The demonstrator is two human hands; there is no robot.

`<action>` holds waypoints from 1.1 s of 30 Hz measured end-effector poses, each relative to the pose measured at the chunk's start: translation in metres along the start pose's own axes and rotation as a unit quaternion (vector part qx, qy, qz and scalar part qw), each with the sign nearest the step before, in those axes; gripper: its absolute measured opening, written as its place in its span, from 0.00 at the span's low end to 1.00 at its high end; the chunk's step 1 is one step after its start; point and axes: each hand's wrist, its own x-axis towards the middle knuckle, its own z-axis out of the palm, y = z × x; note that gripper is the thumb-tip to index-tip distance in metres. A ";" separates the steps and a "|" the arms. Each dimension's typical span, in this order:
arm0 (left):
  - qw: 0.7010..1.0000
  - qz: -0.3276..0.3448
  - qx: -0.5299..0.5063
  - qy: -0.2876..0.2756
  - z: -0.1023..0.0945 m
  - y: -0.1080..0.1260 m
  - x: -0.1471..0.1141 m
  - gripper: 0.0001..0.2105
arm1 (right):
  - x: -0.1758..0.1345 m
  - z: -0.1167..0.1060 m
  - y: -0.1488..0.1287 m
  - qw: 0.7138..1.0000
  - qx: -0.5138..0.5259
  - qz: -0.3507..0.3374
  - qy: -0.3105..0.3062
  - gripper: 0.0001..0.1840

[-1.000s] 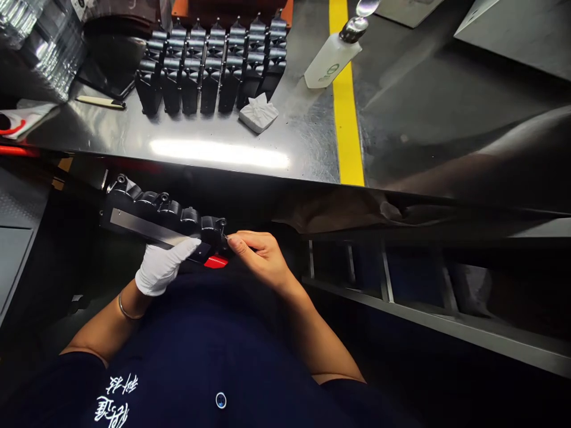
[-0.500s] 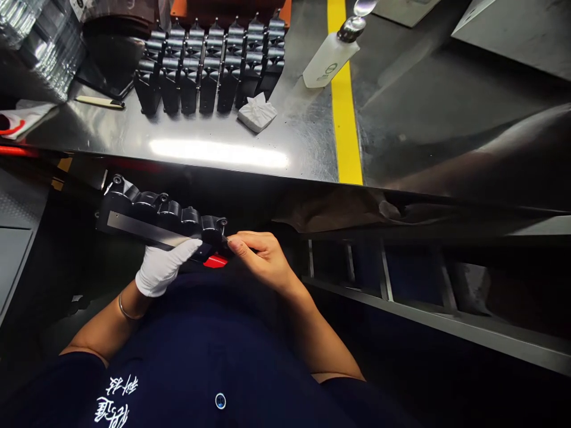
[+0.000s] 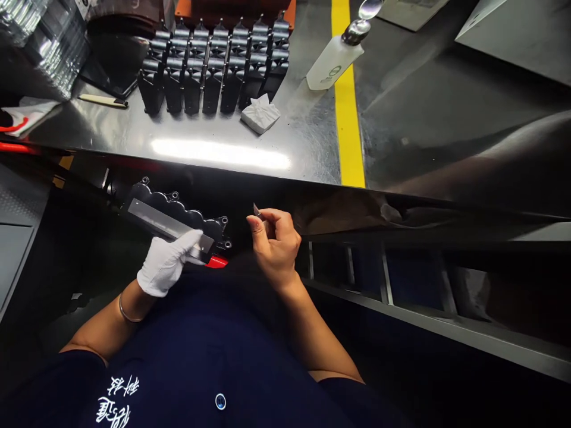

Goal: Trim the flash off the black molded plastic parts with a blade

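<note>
Head view, shiny metal bench [image 3: 307, 142], yellow stripe [image 3: 350, 137], left grip [image 3: 165, 264] clasping black part [image 3: 178, 214], right grip [image 3: 276, 244] pinching pointed tool [image 3: 256, 210]

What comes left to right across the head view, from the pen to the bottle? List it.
Cream pen → gloved left hand, holding the black scalloped part → red piece → bare right hand, pinching a small pointed object → white bottle.

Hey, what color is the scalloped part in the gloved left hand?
The scalloped part is black, with a grey strip along it; best seen in the head view.
</note>
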 end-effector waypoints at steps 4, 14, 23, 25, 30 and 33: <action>1.000 -0.020 -0.014 0.006 -0.001 -0.001 0.001 0.17 | 0.001 -0.008 -0.003 0.983 0.047 -0.068 -0.164 0.12; 0.999 0.016 0.052 -0.004 -0.005 -0.004 -0.001 0.14 | -0.004 -0.004 -0.008 0.978 -0.006 -0.078 -0.194 0.17; 0.993 -0.045 0.045 -0.104 -0.010 0.010 0.009 0.17 | 0.027 -0.043 -0.006 0.806 0.004 -0.263 -0.530 0.20; 0.991 -0.062 0.022 -0.119 -0.008 0.011 0.011 0.16 | 0.031 -0.046 -0.007 0.825 0.006 -0.256 -0.503 0.20; 0.986 -0.103 0.044 -0.121 -0.006 0.006 0.014 0.15 | 0.032 -0.039 -0.005 0.869 -0.033 -0.248 -0.428 0.18; 0.987 -0.097 0.050 -0.122 -0.008 0.003 0.016 0.16 | 0.031 -0.033 -0.004 0.868 -0.046 -0.259 -0.421 0.19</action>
